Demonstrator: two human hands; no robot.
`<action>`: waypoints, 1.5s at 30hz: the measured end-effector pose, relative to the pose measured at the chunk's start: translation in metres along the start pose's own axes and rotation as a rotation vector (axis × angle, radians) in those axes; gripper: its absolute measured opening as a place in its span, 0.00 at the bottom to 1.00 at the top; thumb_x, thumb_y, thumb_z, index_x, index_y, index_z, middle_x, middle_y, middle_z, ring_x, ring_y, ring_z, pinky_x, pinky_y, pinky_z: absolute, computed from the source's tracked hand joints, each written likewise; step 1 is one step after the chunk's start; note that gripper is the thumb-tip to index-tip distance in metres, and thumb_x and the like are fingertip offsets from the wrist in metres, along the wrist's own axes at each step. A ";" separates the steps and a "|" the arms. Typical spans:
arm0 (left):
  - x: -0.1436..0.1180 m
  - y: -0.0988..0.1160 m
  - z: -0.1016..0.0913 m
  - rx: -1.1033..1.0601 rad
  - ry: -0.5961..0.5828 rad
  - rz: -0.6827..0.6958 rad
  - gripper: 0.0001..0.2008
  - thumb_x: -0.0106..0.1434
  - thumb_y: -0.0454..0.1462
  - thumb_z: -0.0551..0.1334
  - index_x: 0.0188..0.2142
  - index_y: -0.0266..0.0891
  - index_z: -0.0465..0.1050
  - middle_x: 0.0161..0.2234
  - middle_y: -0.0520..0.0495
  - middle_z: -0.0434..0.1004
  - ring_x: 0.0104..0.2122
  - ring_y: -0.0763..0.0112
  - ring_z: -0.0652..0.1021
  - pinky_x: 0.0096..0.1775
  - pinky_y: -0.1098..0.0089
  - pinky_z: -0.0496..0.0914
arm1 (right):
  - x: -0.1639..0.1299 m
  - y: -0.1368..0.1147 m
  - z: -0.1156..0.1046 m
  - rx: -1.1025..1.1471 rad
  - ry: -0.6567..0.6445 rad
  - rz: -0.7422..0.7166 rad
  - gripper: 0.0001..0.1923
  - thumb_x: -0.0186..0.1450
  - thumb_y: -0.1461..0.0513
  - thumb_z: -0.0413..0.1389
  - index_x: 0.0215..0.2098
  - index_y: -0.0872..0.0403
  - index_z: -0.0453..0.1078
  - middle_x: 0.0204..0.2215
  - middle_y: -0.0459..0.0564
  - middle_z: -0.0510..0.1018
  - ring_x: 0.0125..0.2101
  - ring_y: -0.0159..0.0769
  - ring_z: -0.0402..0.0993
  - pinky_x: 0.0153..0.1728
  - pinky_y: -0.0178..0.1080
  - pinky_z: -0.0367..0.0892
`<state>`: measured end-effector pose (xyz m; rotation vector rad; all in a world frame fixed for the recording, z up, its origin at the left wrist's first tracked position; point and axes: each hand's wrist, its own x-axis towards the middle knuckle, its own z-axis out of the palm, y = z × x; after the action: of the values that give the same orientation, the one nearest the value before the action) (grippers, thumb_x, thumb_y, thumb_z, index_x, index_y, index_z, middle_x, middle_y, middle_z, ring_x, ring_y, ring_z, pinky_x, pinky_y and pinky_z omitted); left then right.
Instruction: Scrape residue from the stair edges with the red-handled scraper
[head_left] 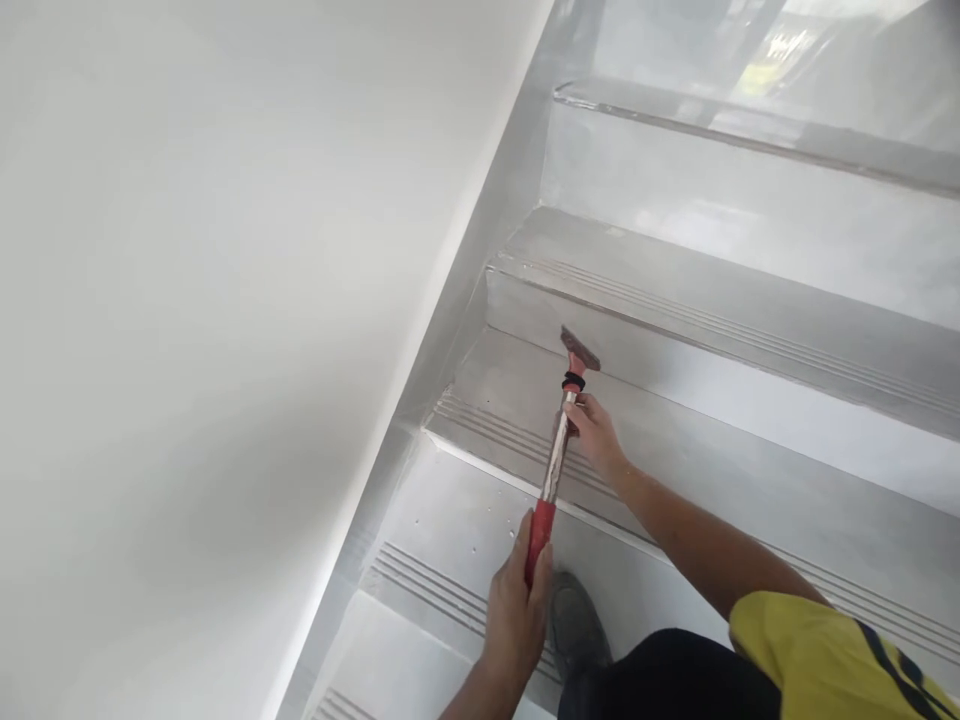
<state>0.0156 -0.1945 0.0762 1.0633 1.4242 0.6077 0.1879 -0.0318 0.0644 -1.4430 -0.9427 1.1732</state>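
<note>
A long-handled scraper [556, 455] with a silvery shaft, a red grip and a wide dark blade slants across the middle of the head view. My left hand [517, 610] is wrapped around the red grip at its lower end. Higher up, my right hand [594, 430] closes on the shaft just below the black collar. The blade is at the back of a grey stair tread [510, 375], close to the foot of the riser [540, 315]; whether it touches cannot be made out.
Grey stairs with grooved edges climb toward the upper right. A white wall [210, 300] with a grey skirting [450, 330] runs along the left. My shoe [576, 615] rests on a lower tread, where small light specks [474, 549] lie. Light reflects off the upper steps.
</note>
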 end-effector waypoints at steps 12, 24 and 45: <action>-0.044 -0.036 -0.055 0.627 0.260 0.308 0.24 0.66 0.37 0.46 0.61 0.53 0.52 0.36 0.47 0.67 0.30 0.71 0.73 0.31 0.72 0.69 | -0.040 0.004 0.075 0.222 -0.243 0.174 0.17 0.53 0.53 0.59 0.30 0.52 0.58 0.22 0.43 0.71 0.20 0.31 0.69 0.21 0.36 0.66; -0.042 -0.026 -0.035 0.255 0.179 0.224 0.27 0.66 0.39 0.47 0.64 0.46 0.42 0.53 0.42 0.66 0.51 0.65 0.70 0.51 0.64 0.65 | -0.031 -0.006 0.091 0.106 -0.322 0.055 0.17 0.55 0.54 0.59 0.34 0.52 0.58 0.21 0.41 0.69 0.21 0.30 0.69 0.23 0.36 0.68; -0.122 -0.158 -0.025 0.090 0.155 -0.247 0.28 0.62 0.42 0.49 0.59 0.32 0.46 0.58 0.34 0.60 0.57 0.61 0.64 0.56 0.63 0.57 | -0.140 0.054 0.112 -0.050 -0.903 0.316 0.15 0.56 0.60 0.57 0.38 0.54 0.57 0.28 0.44 0.71 0.30 0.32 0.72 0.28 0.35 0.69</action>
<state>-0.0617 -0.3650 0.0033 0.9061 1.7020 0.4580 0.0460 -0.1510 0.0349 -1.0993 -1.3674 2.1312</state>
